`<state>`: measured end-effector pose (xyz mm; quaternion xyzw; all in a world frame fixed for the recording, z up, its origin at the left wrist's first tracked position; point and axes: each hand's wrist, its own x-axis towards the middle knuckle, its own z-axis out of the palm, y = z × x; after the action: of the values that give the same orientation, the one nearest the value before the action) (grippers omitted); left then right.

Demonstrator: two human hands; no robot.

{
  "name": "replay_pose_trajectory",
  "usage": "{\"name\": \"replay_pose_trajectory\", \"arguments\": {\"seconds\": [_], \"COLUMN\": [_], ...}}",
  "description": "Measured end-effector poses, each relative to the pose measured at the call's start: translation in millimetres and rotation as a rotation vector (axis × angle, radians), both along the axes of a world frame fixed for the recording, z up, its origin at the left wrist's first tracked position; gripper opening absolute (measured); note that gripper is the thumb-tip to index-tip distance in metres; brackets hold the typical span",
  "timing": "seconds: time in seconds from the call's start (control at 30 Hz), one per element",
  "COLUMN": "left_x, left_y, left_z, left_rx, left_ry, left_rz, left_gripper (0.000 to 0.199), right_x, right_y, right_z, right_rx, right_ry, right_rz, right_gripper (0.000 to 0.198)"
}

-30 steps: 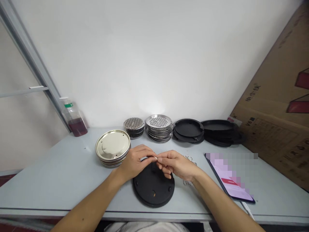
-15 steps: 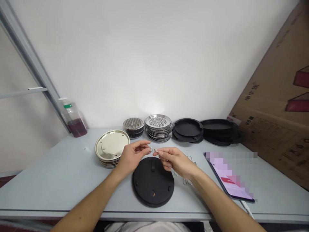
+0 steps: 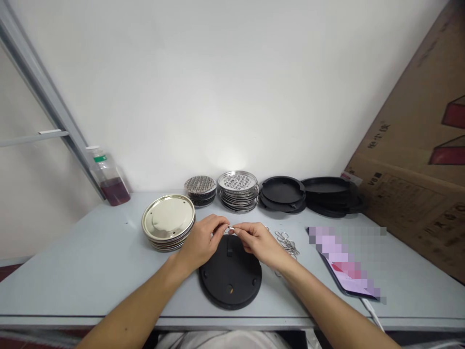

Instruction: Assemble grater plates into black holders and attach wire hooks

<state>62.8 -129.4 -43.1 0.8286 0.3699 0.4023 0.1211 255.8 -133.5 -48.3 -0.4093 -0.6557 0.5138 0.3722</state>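
Note:
My left hand [image 3: 206, 238] and my right hand [image 3: 258, 242] meet with their fingertips above the back edge of a round black disc [image 3: 232, 286]. Both are closed in a pinch on a small shiny metal ring piece [image 3: 231, 228]; the fingers hide most of it, and I cannot tell whether it is one ring or two joined. The disc lies flat on the table, with a raised tab near its back and small knobs around its face. Beside my right forearm lies a loose heap of metal rings [image 3: 287, 243].
A stack of gold-coloured lids [image 3: 169, 218] stands left of my left hand. Along the wall are stacked metal graters [image 3: 238, 183], more grater discs [image 3: 201, 185], black trays [image 3: 283, 191] and a bottle of dark liquid [image 3: 114, 189]. A phone [image 3: 345, 271] and cardboard box [image 3: 407, 194] are on the right.
My hands have come together, so the metal pieces that were apart in each pinch now meet between the fingertips. My right hand has shifted slightly, showing more of the ring heap.

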Motion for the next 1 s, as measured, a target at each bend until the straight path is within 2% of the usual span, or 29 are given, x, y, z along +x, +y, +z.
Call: {"name": "replay_pose_trajectory", "arguments": {"seconds": [0.27, 0.47, 0.6, 0.87, 1.0], "left_x": [2.8, 8.0, 6.0, -0.3, 0.9], "left_y": [-2.2, -2.5, 0.8, 12.0, 12.2], "left_z": [-5.0, -10.1, -13.3, -12.4, -11.2], "left_rx": [0.299, 0.374, 0.258, 0.016, -0.111], "left_ry": [0.306, 0.404, 0.304, 0.047, -0.114], "left_rz": [0.004, 0.086, 0.061, 0.06, 0.114], "left_gripper": [0.018, 0.017, 0.019, 0.017, 0.017], "right_x": [-5.7, -9.9, -9.7, -8.0, -4.1], "right_y": [-0.6, -2.8, -2.3, 2.3, 6.4], "right_z": [-3.6, -2.6, -3.7, -9.1, -10.7], "right_rx": [0.163, 0.306, 0.302, 0.134, 0.048], "right_ry": [-0.092, -0.186, -0.193, -0.079, -0.014], "right_rz": [-0.048, -0.095, -0.113, -0.062, -0.105], "right_gripper": [0.03, 0.03, 0.028, 0.034, 0.034]}}
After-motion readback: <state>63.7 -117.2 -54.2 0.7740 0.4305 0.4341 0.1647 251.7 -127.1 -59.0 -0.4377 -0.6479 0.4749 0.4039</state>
